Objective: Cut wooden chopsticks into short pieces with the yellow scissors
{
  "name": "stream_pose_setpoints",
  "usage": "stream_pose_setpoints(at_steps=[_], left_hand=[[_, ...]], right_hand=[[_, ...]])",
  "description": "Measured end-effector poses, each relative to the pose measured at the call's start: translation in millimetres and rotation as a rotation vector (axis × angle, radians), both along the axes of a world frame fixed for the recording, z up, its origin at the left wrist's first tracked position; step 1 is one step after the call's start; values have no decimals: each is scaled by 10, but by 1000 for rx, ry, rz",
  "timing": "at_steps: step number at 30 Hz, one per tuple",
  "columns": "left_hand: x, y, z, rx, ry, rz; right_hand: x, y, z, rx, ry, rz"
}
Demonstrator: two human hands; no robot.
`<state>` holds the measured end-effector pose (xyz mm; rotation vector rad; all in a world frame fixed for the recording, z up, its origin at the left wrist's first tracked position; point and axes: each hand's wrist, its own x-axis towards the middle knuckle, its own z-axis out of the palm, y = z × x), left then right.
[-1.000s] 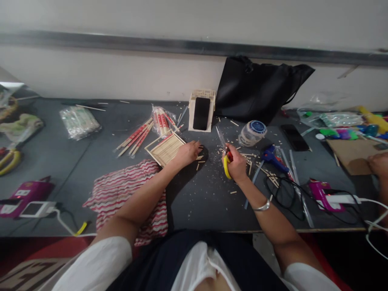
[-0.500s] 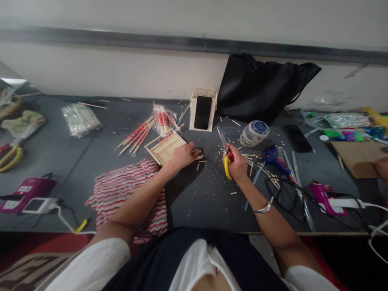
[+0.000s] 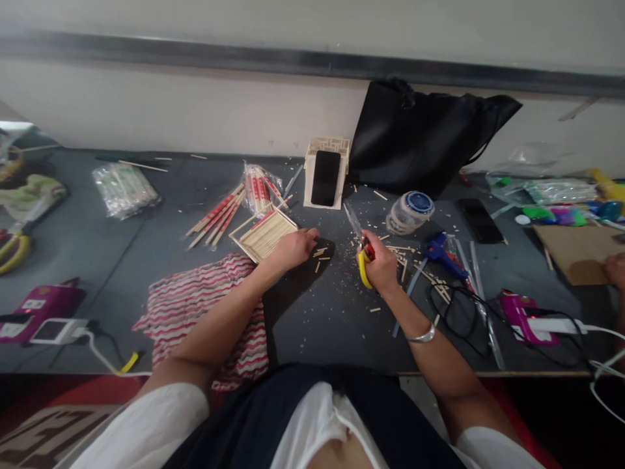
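My right hand [image 3: 381, 263] grips yellow-handled scissors [image 3: 360, 251], blades pointing up and away from me over the dark table [image 3: 312, 312]. My left hand [image 3: 295, 247] rests palm down with fingers curled over short cut wooden sticks [image 3: 319, 255] lying on the table, and it touches them. Just left of that hand sits a flat wooden stick panel [image 3: 263, 236]. Wood chips litter the surface between both hands.
Red-wrapped chopsticks [image 3: 219, 213] and a plastic pack [image 3: 261, 187] lie behind the panel. A phone in a wooden stand [image 3: 325, 176], a black bag [image 3: 424, 146], a tape jar [image 3: 409, 213], a blue glue gun [image 3: 442, 255], cables, a striped cloth [image 3: 205, 306] and another person's hand [image 3: 616, 270] surround me.
My left hand has shifted slightly over the cut sticks, and the scissors have tilted a little to the left. The view has drifted slightly.
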<state>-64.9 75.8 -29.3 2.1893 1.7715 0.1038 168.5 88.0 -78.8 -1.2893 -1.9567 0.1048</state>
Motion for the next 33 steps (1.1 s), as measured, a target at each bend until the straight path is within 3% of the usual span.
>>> stream_pose_setpoints(at_steps=[7,16,23,33], left_hand=[[111,-40,57,-46,26,-147],[96,-49,38,-15,98,88],[226,-124,105,-116,133,-69],[213,-205,281,-201,224,-89]], right_hand=[[3,-2,4,11,1,-1],[-13,-13,32,-4,4,-14],[-3,-6,23,17,4,-7],[-7,-15,28,12,48,-20]])
